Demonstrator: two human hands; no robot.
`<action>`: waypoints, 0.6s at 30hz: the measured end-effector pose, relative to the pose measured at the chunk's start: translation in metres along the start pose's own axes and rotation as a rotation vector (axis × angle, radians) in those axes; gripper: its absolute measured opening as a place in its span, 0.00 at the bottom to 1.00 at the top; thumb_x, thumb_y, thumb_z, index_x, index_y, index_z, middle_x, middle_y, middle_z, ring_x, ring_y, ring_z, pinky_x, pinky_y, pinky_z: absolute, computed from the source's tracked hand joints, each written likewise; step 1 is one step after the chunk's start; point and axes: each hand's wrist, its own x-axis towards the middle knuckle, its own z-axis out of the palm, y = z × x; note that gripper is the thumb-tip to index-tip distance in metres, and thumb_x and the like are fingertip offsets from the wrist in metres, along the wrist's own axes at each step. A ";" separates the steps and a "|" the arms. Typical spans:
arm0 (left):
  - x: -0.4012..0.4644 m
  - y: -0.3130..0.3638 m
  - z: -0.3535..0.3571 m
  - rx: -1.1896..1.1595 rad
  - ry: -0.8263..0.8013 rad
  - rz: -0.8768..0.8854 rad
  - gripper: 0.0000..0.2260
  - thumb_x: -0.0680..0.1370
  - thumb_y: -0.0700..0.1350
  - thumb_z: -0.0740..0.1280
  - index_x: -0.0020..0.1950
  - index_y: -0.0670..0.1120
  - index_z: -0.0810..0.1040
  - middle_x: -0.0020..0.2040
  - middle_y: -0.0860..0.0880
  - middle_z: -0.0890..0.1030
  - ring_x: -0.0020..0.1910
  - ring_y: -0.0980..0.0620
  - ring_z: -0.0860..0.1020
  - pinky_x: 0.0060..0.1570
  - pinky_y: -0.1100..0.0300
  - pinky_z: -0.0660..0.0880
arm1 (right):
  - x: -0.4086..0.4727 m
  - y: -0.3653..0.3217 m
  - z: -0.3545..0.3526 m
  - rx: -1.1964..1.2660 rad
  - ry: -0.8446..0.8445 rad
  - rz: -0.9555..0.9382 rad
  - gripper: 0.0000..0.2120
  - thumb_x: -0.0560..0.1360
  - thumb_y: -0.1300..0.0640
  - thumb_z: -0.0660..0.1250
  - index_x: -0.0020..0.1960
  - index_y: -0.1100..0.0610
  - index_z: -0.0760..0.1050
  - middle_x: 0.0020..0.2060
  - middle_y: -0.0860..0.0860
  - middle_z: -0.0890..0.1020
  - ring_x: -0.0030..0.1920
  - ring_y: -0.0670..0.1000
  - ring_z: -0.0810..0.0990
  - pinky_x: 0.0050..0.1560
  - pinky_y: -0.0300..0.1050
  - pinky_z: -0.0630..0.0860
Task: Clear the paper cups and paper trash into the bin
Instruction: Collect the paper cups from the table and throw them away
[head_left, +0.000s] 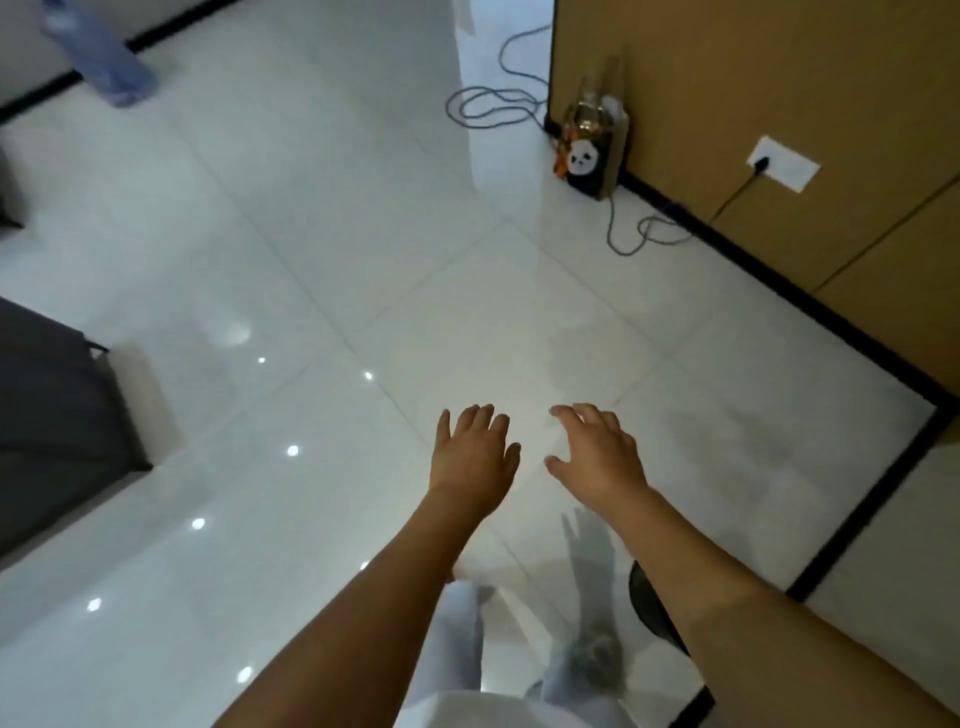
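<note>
**Reaching out with both hands bare over the tiled floor**

Stretching forward side by side, both forearms come up from the bottom of the view, backs of the hands facing the camera. The left hand (474, 451) has its fingers nearly straight and close together, thumb out to the left, and holds nothing. The right hand (597, 452) lies just beside it, not touching, fingers spread and lightly bent, thumb turned toward the left hand, also holding nothing. Both hang above the glossy white floor (322, 218). No paper cup, paper trash or bin can be made out. Well ahead, a paper bag (592, 150) with a panda picture stands against a brown wall panel (753, 78), a grey cable (488, 106) coiled beside it. Dark grey furniture (47, 415) sits at the left edge.
</note>
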 end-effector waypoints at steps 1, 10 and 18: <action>-0.004 -0.029 -0.013 -0.021 0.023 -0.046 0.20 0.82 0.54 0.52 0.72 0.48 0.63 0.75 0.49 0.62 0.75 0.51 0.56 0.75 0.48 0.46 | 0.011 -0.030 -0.003 -0.014 -0.018 -0.045 0.29 0.76 0.48 0.66 0.74 0.47 0.59 0.72 0.50 0.64 0.71 0.53 0.62 0.68 0.51 0.65; -0.058 -0.309 -0.092 -0.118 0.128 -0.405 0.19 0.82 0.53 0.53 0.72 0.48 0.64 0.74 0.50 0.63 0.74 0.51 0.58 0.75 0.51 0.49 | 0.101 -0.310 0.017 -0.140 -0.154 -0.354 0.28 0.77 0.49 0.65 0.74 0.48 0.60 0.72 0.50 0.65 0.70 0.53 0.63 0.66 0.50 0.67; -0.068 -0.472 -0.118 -0.253 0.170 -0.631 0.20 0.82 0.52 0.54 0.71 0.47 0.65 0.72 0.48 0.66 0.73 0.50 0.60 0.73 0.52 0.56 | 0.176 -0.496 0.040 -0.255 -0.245 -0.615 0.28 0.77 0.49 0.64 0.74 0.49 0.60 0.72 0.50 0.65 0.70 0.53 0.64 0.65 0.49 0.69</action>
